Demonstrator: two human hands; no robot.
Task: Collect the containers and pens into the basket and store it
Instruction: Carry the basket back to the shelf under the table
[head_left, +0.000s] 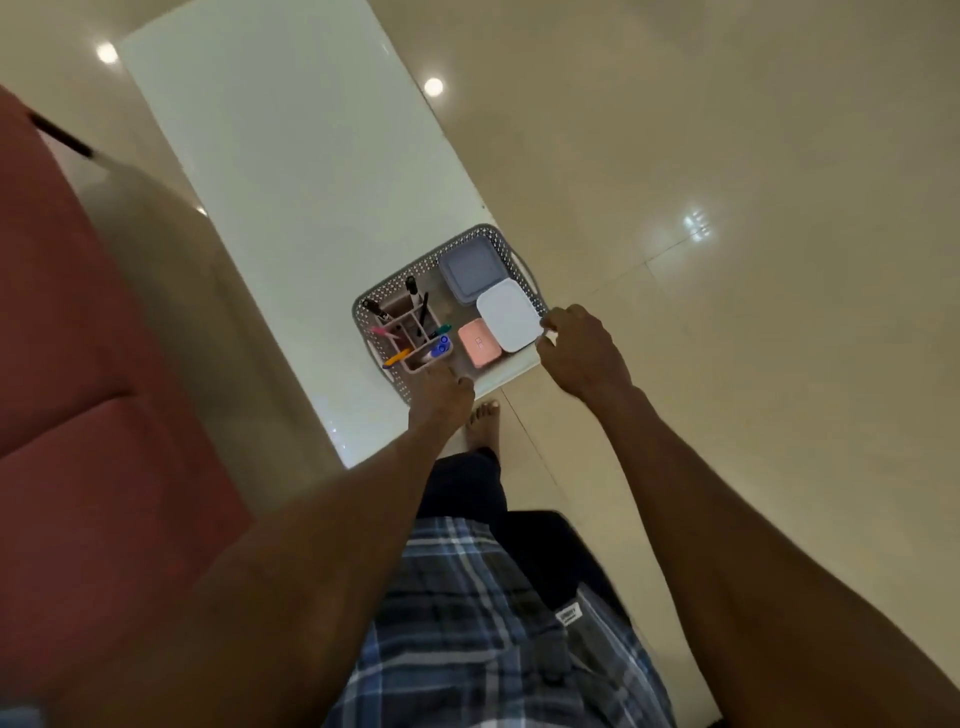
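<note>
— Two hands on it, both down at the near end of the white table (291, 156). How is your hold?

— My right hand (579, 353) curls its fingers over the right-hand rim of the grey basket (470, 240), just beside the white container (508, 314). My left hand (441, 387) reaches to the near rim by the pen organiser (410, 332); its fingers are hidden behind the hand, so I cannot tell whether they are hooked on yet.

— Is everything in?

— The blue-grey container (470, 267), the white one and the pink container (479, 347) lie inside, and the pens (414, 297) stand in the organiser. I judge only the carrying is left.

— What could go wrong?

— I am holding the rims, not the handles (524, 262), and the basket sits right at the table's near right corner. If one side rises first, I think it tips: the pens slide out, the organiser topples, the containers shift.

— Anything in your way?

— A red sofa (78, 338) runs along the left, close to the table, and my bare foot (483, 421) is just under the near edge. The tiled floor (727, 208) looks glossy, perhaps slippery.
</note>
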